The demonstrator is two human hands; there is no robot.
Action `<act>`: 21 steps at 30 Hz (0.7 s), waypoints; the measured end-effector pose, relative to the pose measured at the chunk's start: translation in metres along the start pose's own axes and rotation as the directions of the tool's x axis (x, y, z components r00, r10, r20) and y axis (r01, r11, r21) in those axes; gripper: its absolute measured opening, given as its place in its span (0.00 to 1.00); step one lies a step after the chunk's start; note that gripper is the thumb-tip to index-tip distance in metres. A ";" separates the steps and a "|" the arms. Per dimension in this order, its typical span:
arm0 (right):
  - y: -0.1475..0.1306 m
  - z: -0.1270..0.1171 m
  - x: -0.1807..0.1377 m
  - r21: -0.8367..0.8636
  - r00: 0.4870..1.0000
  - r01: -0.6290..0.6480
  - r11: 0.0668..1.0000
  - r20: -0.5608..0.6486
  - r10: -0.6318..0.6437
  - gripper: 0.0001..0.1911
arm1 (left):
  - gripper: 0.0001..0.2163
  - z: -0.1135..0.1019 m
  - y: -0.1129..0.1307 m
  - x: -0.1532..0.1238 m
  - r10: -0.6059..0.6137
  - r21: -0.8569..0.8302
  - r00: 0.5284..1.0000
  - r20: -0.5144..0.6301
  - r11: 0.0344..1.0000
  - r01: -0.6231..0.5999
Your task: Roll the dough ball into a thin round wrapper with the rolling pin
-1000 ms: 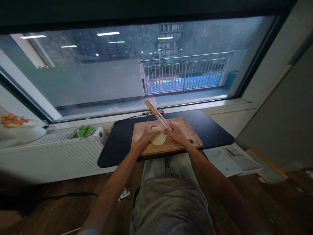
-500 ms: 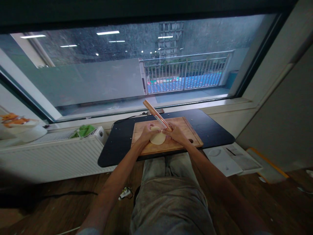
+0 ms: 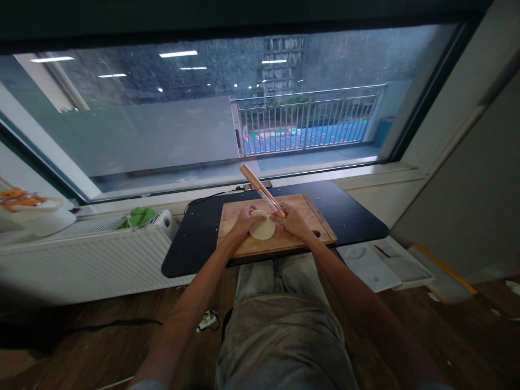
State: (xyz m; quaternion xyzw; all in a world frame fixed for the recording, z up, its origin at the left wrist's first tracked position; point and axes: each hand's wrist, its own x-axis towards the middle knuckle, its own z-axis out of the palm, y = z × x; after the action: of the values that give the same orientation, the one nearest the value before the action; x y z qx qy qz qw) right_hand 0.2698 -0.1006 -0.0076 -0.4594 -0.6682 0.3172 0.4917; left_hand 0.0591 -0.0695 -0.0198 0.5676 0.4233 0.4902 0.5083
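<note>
A thin, pale round of dough [image 3: 263, 229] is at the near middle of the wooden cutting board [image 3: 239, 250]. My left hand [image 3: 244, 219] is closed on its upper left edge, thumb on top. On the other side, my right hand [image 3: 293, 221] grips the lower end of a rolling pin [image 3: 260, 188], and its thumb and fingertips touch the dough's upper right edge. The pin slants up and away to the left, over the board's far edge, with a shiny, labelled wrapper around it. My fingers hide part of the dough's far edge.
The board lies on a black table [image 3: 353, 222] against a window sill. A radiator [image 3: 101, 260] with a green cloth [image 3: 138, 217] stands left. White boxes [image 3: 371, 265] sit low on the right. A charger-like plug [image 3: 208, 320] lies on the wooden floor.
The far end of the rolling pin has tipped very slightly to the right. Both hands stay at the dough's edge, almost still.
</note>
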 end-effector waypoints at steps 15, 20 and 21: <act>0.001 0.001 0.002 0.010 0.999 0.025 1.000 0.037 -0.026 0.18 | 0.32 0.002 0.005 -0.004 0.004 -0.050 1.000 -0.029 0.999 -0.006; 0.002 0.001 0.001 -0.015 1.000 -0.011 1.000 0.022 0.011 0.17 | 0.36 0.001 0.003 -0.002 -0.034 -0.049 0.999 -0.026 0.998 0.032; 0.001 0.001 0.001 -0.023 1.000 -0.014 1.000 0.018 0.015 0.16 | 0.34 0.000 0.003 -0.002 -0.031 -0.037 0.999 -0.018 0.999 0.030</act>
State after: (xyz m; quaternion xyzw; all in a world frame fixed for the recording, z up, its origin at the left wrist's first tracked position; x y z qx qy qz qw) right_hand 0.2690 -0.0989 -0.0088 -0.4669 -0.6729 0.3175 0.4779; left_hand 0.0591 -0.0715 -0.0176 0.5471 0.4275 0.4954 0.5220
